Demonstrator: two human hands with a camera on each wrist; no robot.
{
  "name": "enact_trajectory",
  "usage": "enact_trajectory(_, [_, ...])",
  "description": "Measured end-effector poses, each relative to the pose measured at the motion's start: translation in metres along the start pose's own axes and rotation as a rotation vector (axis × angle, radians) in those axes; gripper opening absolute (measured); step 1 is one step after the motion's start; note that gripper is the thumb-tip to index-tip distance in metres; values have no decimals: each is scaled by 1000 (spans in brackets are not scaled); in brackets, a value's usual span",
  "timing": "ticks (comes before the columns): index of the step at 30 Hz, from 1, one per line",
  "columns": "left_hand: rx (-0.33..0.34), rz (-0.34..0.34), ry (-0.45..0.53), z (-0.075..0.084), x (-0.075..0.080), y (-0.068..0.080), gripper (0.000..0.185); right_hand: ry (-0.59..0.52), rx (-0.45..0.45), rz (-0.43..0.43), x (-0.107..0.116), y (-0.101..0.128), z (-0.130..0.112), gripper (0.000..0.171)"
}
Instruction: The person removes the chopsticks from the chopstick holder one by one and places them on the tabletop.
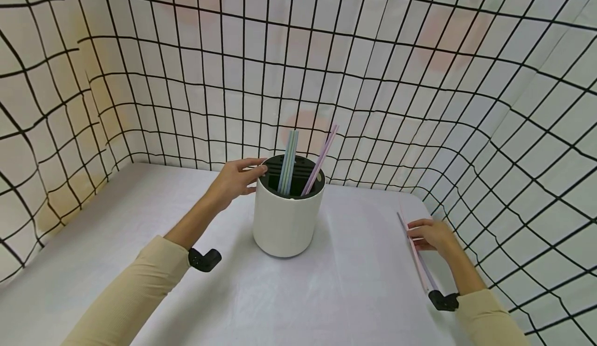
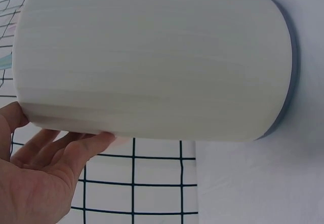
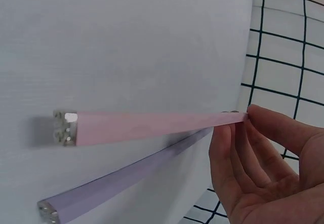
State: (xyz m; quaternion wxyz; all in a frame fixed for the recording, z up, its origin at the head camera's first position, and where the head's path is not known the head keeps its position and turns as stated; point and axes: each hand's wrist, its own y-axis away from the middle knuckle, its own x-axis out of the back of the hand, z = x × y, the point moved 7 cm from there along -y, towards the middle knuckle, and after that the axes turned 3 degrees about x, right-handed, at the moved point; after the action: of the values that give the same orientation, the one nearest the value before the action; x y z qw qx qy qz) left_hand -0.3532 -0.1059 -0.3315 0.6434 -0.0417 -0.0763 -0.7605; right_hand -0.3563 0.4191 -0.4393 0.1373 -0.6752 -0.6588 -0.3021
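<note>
Pinching the pink stick [image 3: 126, 127], the right hand [image 1: 434, 235] should ideally clear the purple stick [image 3: 111, 184] while the left hand [image 1: 237, 178] grips the white holder [image 1: 285, 224].

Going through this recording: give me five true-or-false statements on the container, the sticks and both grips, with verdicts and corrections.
1. The left grip touches the white container near its top. True.
2. The right grip is inside the container. False: it pinches a pink stick, off to the container's right.
3. Blue-green sticks and pinkish-purple sticks stand in the container. True.
4. The container lies on its side. False: it stands upright on the white surface.
5. A purple stick is beside the pink one. True.
</note>
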Motion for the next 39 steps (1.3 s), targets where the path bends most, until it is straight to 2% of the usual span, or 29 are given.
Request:
enact_trajectory(11, [-1,1,0,-1,0,0,47,-8,27,7,-6,2,12,43])
enact_trajectory(17, [-3,1,2,-2,0,0,48,-4,14,29,-8,0,15,45])
enact_trajectory(27, [-13,-6,2,-1,0,0,48,51,57,41,-8,1,14,42])
enact_trajectory(39, [-11,-7,3,-1,-1,0,47,73,59,77,-8,-2,16,40])
